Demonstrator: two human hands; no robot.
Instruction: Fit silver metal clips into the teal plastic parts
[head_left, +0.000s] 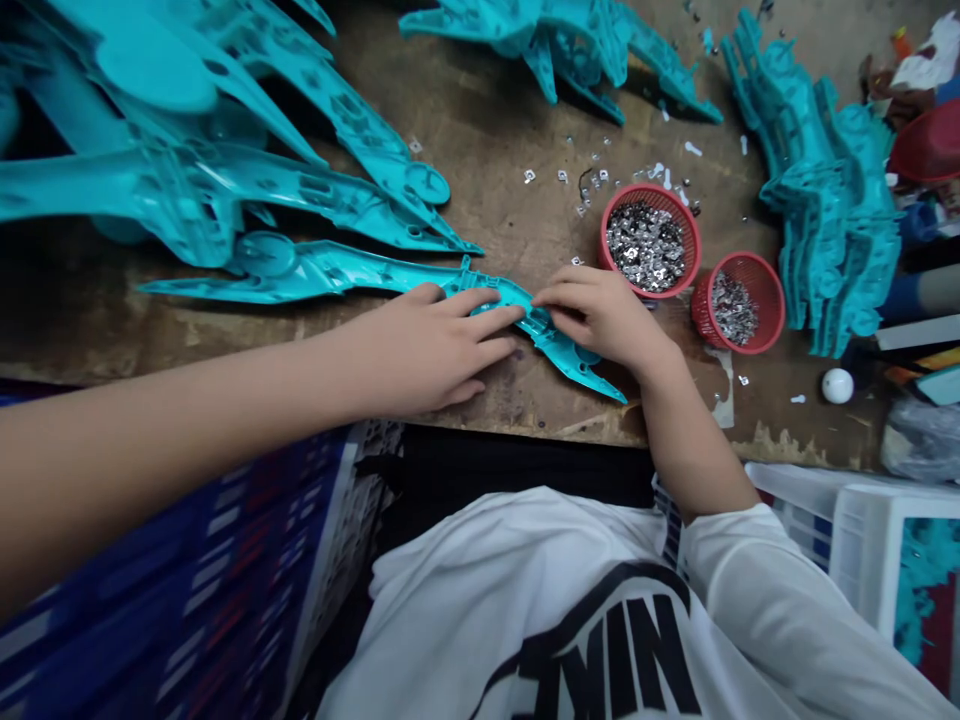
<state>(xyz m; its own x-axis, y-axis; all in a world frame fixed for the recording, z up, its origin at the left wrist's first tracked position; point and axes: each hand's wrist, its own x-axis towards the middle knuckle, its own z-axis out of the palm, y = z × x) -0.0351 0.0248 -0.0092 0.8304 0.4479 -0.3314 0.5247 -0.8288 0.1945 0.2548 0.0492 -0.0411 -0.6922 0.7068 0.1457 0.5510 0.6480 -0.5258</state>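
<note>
1. Looking down on a big, scarred wooden desk (480, 130), worn brown and scuffed along its front edge, and it's packed!
2. Turquoise plastic mouldings dominate the scene, with heaps of them at 10 o'clock (187, 180), 12 o'clock (562, 50) and 2 o'clock (825, 190), counting from the hands at the centre.
3. Below the desk, a blurred blue-and-white crate (202, 620) sits at 8 o'clock, and a white plastic crate (870, 540) holding more turquoise pieces sits at 4 o'clock.
4. Front and centre, the person's white shirt (525, 620) with black lettering fills the bottom of the view, at 6 o'clock.
5. Now the action: one long turquoise plastic moulding (337, 270) lies on the desk right by its front edge, running beneath both hands.
6. The left hand (427, 345) is flat on it, fingers spread and unclenched, pressing on top.
7. The right hand (600, 320) has its fingers curled over the moulding, grasping it, just beside the left fingertips.
8. At 2 o'clock, two red baskets (697, 240) sit almost touching, both loaded with small silver metal clips (645, 245).
9. More of those clips (592, 175) are scattered at 1 o'clock, and a little white ball (837, 385) sits at 3 o'clock!
</note>
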